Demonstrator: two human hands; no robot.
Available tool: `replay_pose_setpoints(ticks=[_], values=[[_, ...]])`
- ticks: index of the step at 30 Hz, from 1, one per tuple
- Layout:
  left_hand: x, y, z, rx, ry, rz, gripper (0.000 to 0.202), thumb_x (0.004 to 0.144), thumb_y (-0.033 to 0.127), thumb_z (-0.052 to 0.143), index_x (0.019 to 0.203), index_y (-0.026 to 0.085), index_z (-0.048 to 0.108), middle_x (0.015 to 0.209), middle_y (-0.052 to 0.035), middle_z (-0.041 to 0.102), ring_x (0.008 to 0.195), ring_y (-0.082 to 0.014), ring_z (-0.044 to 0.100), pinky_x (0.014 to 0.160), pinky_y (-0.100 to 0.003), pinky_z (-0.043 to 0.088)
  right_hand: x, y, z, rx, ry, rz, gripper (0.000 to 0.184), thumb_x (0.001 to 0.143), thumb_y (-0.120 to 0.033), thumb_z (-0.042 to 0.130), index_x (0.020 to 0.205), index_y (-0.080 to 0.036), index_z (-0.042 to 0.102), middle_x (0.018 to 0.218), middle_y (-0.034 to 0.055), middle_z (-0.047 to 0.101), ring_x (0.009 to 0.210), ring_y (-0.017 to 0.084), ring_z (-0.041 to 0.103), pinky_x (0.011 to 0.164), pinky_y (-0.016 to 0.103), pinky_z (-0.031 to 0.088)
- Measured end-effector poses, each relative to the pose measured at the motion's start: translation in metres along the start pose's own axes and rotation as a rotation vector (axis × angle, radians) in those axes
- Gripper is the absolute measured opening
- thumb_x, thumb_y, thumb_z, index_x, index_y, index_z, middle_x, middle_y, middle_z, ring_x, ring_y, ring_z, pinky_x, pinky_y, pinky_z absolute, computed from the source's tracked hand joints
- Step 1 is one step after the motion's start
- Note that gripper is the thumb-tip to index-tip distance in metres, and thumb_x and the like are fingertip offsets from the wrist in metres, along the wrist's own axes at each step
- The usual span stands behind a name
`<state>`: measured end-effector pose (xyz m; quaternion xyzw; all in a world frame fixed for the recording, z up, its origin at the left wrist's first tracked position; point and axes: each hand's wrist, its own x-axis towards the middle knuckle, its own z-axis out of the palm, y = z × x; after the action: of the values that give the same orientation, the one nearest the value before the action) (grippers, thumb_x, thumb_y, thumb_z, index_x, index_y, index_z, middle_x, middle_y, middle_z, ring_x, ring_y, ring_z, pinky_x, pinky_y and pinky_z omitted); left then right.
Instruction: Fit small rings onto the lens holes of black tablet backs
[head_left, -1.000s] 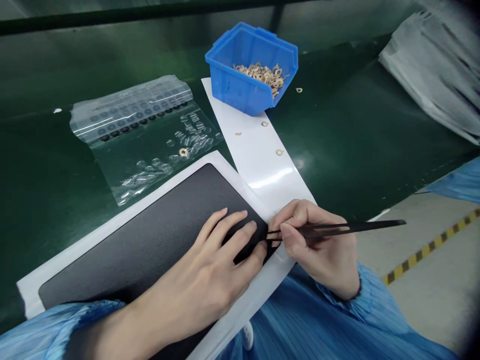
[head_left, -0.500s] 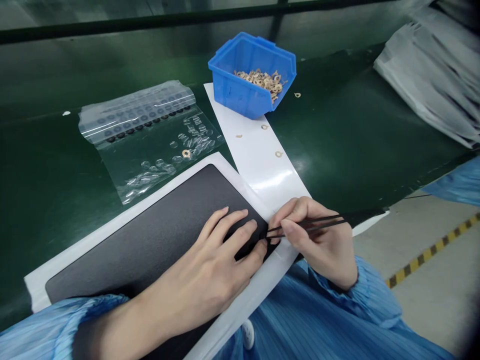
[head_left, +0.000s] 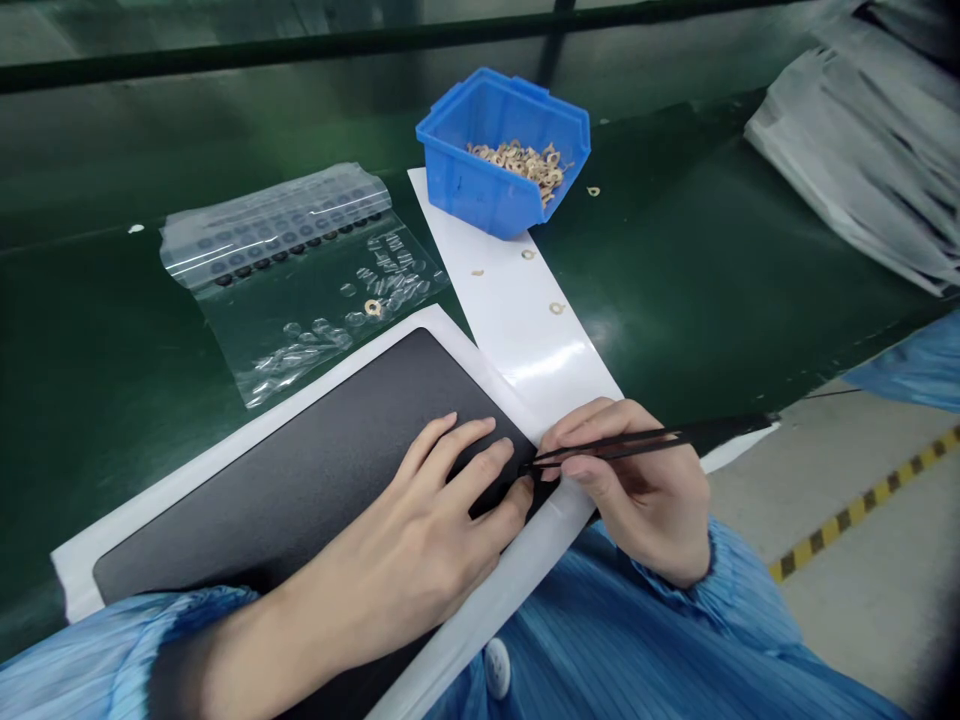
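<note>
On the dark green tabletop [head_left: 690, 270], a flat black round-cornered panel [head_left: 322, 460] reaches from lower left to centre frame. The left hand [head_left: 416, 545] lies on it, fingers [head_left: 480, 478] slightly apart; the right hand [head_left: 649, 500] pinches slim black tweezers [head_left: 637, 443].

Matt panel [head_left: 330, 450], tweezers [head_left: 637, 443] perhaps metal

On our bench [head_left: 697, 270], we see film [head_left: 300, 300] far left, paper [head_left: 247, 440] near left, a strip [head_left: 517, 310] right of both, and sheets [head_left: 862, 165] far right.
</note>
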<state>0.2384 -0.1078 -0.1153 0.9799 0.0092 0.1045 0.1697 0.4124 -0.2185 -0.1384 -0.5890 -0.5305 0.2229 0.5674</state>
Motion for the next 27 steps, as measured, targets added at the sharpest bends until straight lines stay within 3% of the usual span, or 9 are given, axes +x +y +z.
replay_pose_setpoints(ticks=[11, 19, 22, 25, 27], values=[[-0.003, -0.001, 0.001, -0.024, -0.023, -0.001, 0.031, 0.092, 0.013, 0.044, 0.122, 0.013, 0.053, 0.12, -0.014, 0.05, 0.127, -0.0344, 0.036, 0.105, -0.059, 0.033, -0.001, 0.0, 0.0, 0.086, 0.045, -0.008, 0.01, 0.086, -0.011, 0.055, 0.087, -0.02, 0.06, 0.08, 0.0037, 0.061, 0.071, 0.017, 0.063, 0.061, 0.033, 0.054], [-0.002, -0.001, 0.001, -0.049, -0.017, 0.004, 0.033, 0.092, 0.013, 0.046, 0.124, 0.016, 0.051, 0.118, -0.0145, 0.048, 0.127, -0.0359, 0.034, 0.103, -0.06, 0.035, -0.002, 0.002, 0.001, 0.051, -0.005, 0.019, 0.007, 0.084, -0.015, 0.057, 0.089, -0.02, 0.058, 0.079, 0.0047, 0.062, 0.071, 0.018, 0.063, 0.06, 0.033, 0.054], [-0.002, 0.0, 0.001, -0.04, -0.005, 0.009, 0.033, 0.091, 0.012, 0.046, 0.124, 0.015, 0.051, 0.118, -0.0149, 0.048, 0.126, -0.036, 0.034, 0.101, -0.06, 0.036, -0.004, 0.004, 0.001, 0.117, 0.044, -0.015, 0.008, 0.086, -0.014, 0.054, 0.089, -0.02, 0.059, 0.076, 0.0034, 0.06, 0.068, 0.017, 0.062, 0.059, 0.034, 0.053], [-0.002, 0.0, 0.001, -0.022, 0.002, 0.018, 0.031, 0.091, 0.012, 0.046, 0.122, 0.015, 0.052, 0.118, -0.0153, 0.047, 0.125, -0.0365, 0.034, 0.099, -0.059, 0.038, 0.005, -0.003, -0.007, 0.101, 0.101, -0.059, 0.009, 0.088, -0.015, 0.053, 0.088, -0.02, 0.06, 0.076, 0.0033, 0.059, 0.069, 0.017, 0.061, 0.06, 0.035, 0.052], [-0.002, 0.0, 0.001, -0.015, 0.002, 0.026, 0.03, 0.092, 0.013, 0.045, 0.121, 0.014, 0.053, 0.118, -0.0157, 0.047, 0.124, -0.0368, 0.034, 0.099, -0.058, 0.038, 0.022, -0.012, -0.014, -0.028, 0.076, -0.098, 0.004, 0.085, -0.017, 0.057, 0.085, -0.02, 0.06, 0.076, 0.0033, 0.06, 0.069, 0.017, 0.062, 0.061, 0.034, 0.051]])
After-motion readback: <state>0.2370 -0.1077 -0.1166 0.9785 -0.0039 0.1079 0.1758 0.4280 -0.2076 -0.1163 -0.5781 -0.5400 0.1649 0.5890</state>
